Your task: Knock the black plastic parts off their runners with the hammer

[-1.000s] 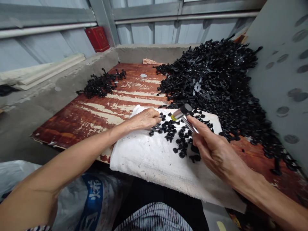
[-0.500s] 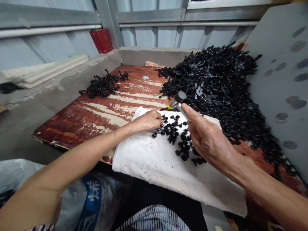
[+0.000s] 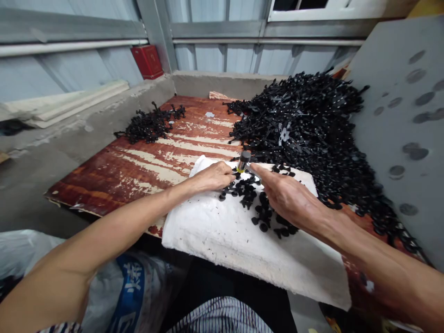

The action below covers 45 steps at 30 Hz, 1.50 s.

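My right hand (image 3: 282,189) is wrapped round the handle of a small hammer (image 3: 244,162) with a black face on top and a yellow face pointing down. The yellow face is right beside the fingertips of my left hand (image 3: 220,175). Those fingers are closed in a pinch at the far edge of a folded white cloth (image 3: 208,226); what they hold is too small and covered to make out. Black parts with round, button-like heads (image 3: 248,189) lie loose on the cloth between and below my hands.
A big heap of black parts (image 3: 298,120) covers the right back of the worn red board (image 3: 138,166). A smaller pile (image 3: 149,122) lies at the left back. A grey spotted panel (image 3: 391,120) stands at right. On the concrete ledge sits a red box (image 3: 147,61).
The hammer has come down and slightly left, from raised above the cloth to beside my left fingertips. My left hand has stayed nearly in place, still pinched.
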{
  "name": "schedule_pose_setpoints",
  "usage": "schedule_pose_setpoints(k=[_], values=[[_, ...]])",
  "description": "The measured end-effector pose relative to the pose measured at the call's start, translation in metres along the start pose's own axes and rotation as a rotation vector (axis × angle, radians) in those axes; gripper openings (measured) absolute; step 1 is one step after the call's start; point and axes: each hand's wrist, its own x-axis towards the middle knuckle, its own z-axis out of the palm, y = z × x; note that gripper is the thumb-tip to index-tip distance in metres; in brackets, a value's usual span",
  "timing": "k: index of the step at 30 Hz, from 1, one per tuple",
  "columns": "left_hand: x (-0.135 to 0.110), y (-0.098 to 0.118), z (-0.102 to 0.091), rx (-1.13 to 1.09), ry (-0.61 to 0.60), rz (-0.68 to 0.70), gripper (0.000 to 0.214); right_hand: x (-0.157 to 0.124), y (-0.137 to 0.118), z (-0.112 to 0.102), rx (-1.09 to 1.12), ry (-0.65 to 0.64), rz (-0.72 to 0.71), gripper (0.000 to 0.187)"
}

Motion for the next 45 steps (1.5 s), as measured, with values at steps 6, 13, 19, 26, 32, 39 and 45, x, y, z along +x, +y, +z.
schedule_pose_setpoints(k=[6, 13, 19, 26, 32, 39, 45], values=[[-0.001, -0.001, 0.003, -0.032, 0.003, -0.009, 0.032, 0.000, 0.002, 0.004, -0.324, -0.132, -0.050, 0.060], [-0.014, 0.005, -0.009, -0.072, -0.032, 0.102, 0.026, 0.005, -0.012, -0.010, 0.279, -0.009, 0.258, 0.038], [-0.048, 0.026, -0.005, 0.038, -0.189, 0.294, 0.025, -0.007, -0.025, 0.000, 0.670, -0.216, 0.522, 0.016], [-0.070, 0.030, -0.003, 0.098, -0.191, 0.318, 0.024, -0.028, -0.030, 0.009, 0.808, -0.280, 0.498, 0.024], [-0.088, 0.023, 0.002, -0.046, 0.196, 0.085, 0.038, -0.051, -0.035, 0.010, 0.879, -0.022, 0.607, 0.030], [-0.091, 0.029, 0.025, -0.375, -0.036, -0.018, 0.028, -0.065, -0.046, 0.022, 0.948, 0.013, 0.691, 0.037], [-0.081, 0.032, 0.024, -0.602, -0.152, -0.222, 0.015, -0.075, -0.046, 0.016, 0.868, -0.034, 0.661, 0.041]])
